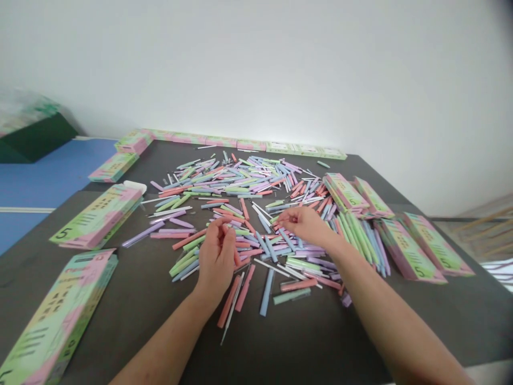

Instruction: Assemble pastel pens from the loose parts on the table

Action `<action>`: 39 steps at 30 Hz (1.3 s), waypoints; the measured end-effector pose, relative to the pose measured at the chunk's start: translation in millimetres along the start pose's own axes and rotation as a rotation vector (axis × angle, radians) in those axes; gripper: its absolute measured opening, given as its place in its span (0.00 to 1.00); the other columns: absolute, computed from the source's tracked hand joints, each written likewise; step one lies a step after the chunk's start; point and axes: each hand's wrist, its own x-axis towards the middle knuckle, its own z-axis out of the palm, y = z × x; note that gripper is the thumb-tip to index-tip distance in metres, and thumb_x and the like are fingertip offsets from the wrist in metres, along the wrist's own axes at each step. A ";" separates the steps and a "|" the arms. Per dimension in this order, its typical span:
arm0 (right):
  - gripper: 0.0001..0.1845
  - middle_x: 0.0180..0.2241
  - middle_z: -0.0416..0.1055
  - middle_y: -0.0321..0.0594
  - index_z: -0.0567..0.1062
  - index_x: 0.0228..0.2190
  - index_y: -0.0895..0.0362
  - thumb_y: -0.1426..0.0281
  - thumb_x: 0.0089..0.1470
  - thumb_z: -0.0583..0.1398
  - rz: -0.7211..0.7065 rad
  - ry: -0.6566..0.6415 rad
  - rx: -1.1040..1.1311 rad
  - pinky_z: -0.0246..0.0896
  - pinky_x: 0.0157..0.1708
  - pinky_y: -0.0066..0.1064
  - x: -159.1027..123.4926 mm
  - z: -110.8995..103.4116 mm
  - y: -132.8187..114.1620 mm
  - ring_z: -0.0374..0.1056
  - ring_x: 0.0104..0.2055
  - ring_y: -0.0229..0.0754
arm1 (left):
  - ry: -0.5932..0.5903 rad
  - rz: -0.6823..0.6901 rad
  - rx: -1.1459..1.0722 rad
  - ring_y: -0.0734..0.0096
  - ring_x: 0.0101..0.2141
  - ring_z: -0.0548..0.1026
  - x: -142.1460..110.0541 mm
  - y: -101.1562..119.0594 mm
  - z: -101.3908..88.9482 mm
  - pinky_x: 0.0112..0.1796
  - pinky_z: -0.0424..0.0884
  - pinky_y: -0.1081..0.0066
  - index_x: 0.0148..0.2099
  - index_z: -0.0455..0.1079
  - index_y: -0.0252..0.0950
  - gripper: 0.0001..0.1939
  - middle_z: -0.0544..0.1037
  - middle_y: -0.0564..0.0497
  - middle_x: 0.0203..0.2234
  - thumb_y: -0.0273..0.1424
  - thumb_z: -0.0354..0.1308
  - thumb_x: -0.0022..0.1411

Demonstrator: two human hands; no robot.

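A wide heap of pastel pen parts point(267, 248) in coral, green, blue and purple, mixed with thin white refills point(287, 271), covers the middle of the table. Over the heap's near left side is my left hand point(218, 256), its fingers curled in and the thumb close to the forefinger. Whatever it may hold is hidden. My right hand point(306, 225) reaches into the heap from the right with thumb and fingers pinched together, low among the pens. I cannot make out what lies between those fingertips. Beside my right wrist lies a neat row of green pens point(356, 238).
Pastel cartons lie at the left, one point(100, 214) with its end flap open and another point(60, 315) nearer. More cartons point(409, 248) lie at the right. A line of cartons point(250, 145) runs along the dark table's point(320, 342) back edge, by the wall. A green bin point(38, 136) stands far left.
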 end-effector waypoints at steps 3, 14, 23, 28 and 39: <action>0.09 0.27 0.73 0.35 0.80 0.32 0.56 0.70 0.49 0.60 -0.057 -0.071 0.045 0.53 0.27 0.26 -25.6 9.2 -13.5 0.65 0.26 0.36 | -0.001 0.037 0.108 0.81 0.12 0.61 1.6 -2.4 -0.4 0.16 0.57 0.80 0.47 0.65 0.38 0.11 0.62 0.62 0.16 0.36 0.49 0.66; 0.09 0.26 0.72 0.35 0.75 0.37 0.54 0.69 0.52 0.60 -0.047 0.034 -0.121 0.49 0.28 0.27 -35.1 35.3 -13.6 0.66 0.28 0.39 | -0.047 0.049 0.005 0.81 0.18 0.65 -2.7 1.1 4.6 0.18 0.62 0.83 0.45 0.66 0.39 0.10 0.64 0.59 0.21 0.36 0.50 0.64; 0.10 0.23 0.70 0.34 0.77 0.35 0.56 0.69 0.53 0.56 -0.011 0.137 0.017 0.52 0.27 0.28 -42.0 21.7 -0.1 0.63 0.24 0.38 | -0.046 0.076 0.044 0.82 0.18 0.63 -2.5 -1.0 4.2 0.18 0.61 0.84 0.45 0.66 0.40 0.09 0.63 0.59 0.22 0.35 0.50 0.65; 0.10 0.24 0.72 0.34 0.79 0.33 0.54 0.69 0.50 0.58 -0.052 -0.116 -0.017 0.51 0.26 0.27 -52.2 10.9 -1.4 0.64 0.25 0.37 | -0.045 0.071 0.061 0.83 0.18 0.62 -3.1 1.9 4.3 0.19 0.62 0.85 0.45 0.66 0.40 0.09 0.63 0.59 0.23 0.36 0.50 0.65; 0.11 0.31 0.77 0.40 0.77 0.37 0.53 0.65 0.55 0.57 -0.017 -0.037 -0.405 0.53 0.31 0.30 -42.0 22.6 -3.7 0.71 0.34 0.44 | -0.050 0.054 0.065 0.80 0.18 0.64 -3.4 0.4 5.7 0.18 0.62 0.83 0.46 0.66 0.39 0.11 0.65 0.58 0.22 0.36 0.50 0.64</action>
